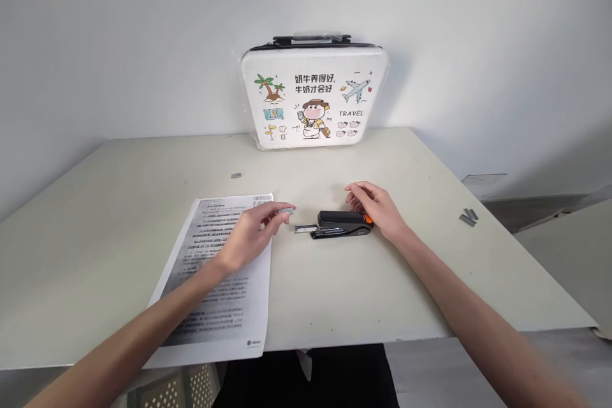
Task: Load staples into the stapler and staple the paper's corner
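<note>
Between the thumb and fingers of my left hand (253, 233) is a small grey strip of staples (285, 211), held over the right edge of a printed sheet of paper (210, 293). Just right of it lies a black stapler (339, 223) with an orange part at its rear. The stapler's metal staple tray (305, 228) sticks out of the front, toward my left hand. My right hand (375, 207) rests at the stapler's rear end, its fingers loosely curled behind the orange part. Whether those fingers grip the stapler is not clear.
A white case (313, 95) with cartoon prints stands at the back of the table (335, 306), against the wall. One staple strip (236, 175) lies beyond the paper. Several more staple strips (468, 217) lie near the right edge.
</note>
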{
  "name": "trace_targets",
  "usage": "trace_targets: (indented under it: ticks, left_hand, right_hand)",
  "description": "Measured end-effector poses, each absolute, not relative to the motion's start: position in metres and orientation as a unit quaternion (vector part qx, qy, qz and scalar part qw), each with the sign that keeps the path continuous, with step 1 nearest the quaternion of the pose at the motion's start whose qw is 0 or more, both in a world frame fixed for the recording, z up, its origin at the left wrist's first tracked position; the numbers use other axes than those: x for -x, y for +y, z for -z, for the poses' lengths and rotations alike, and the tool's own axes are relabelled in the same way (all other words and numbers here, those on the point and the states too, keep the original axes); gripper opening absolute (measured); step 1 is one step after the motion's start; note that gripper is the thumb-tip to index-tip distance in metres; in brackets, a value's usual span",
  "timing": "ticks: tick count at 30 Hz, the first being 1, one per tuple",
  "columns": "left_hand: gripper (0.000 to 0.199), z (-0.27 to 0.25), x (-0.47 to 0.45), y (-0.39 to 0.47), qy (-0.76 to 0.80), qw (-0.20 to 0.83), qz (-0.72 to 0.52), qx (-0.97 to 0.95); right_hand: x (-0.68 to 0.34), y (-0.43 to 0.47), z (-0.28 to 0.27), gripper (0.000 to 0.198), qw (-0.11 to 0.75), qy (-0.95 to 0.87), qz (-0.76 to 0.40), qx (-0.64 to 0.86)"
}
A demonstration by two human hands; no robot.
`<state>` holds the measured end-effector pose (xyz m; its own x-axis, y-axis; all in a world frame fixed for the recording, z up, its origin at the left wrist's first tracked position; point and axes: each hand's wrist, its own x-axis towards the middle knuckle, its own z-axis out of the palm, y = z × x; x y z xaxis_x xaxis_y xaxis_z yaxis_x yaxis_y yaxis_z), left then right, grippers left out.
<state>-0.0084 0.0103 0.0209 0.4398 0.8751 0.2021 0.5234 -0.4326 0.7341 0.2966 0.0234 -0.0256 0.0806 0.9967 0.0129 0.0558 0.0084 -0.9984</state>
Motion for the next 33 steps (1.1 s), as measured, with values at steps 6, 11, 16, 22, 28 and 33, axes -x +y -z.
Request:
trace_targets:
  ticks: [6,11,16,22,28,33]
  left_hand:
    - [0.028,-0.007,0.003,0.008,0.347,0.117,-0.291,-0.884]
    - [0.029,-0.002,-0.003,0.008,0.35,0.084,-0.218,-0.907]
    - [0.029,-0.002,-0.007,0.008,0.351,0.072,-0.202,-0.911]
    - [0.031,-0.001,-0.015,0.009,0.337,0.071,-0.193,-0.919]
    - [0.03,-0.006,0.005,0.013,0.34,0.185,-0.194,-0.901]
    - [0.03,-0.006,0.012,0.015,0.283,0.287,-0.199,-0.894]
  right_hand:
    - [-0.297,0.024,0.025,0.043,0.501,-0.5,-0.465,0.532]
    - [-0.298,0.025,0.025,0.044,0.5,-0.503,-0.462,0.532]
    - [-0.299,0.025,0.025,0.041,0.5,-0.501,-0.467,0.53]
    - [-0.298,0.024,0.024,0.041,0.5,-0.503,-0.47,0.525]
    - [-0.295,0.021,0.018,0.045,0.518,-0.472,-0.515,0.493]
    - [-0.283,0.015,0.01,0.058,0.499,-0.466,-0.572,0.454]
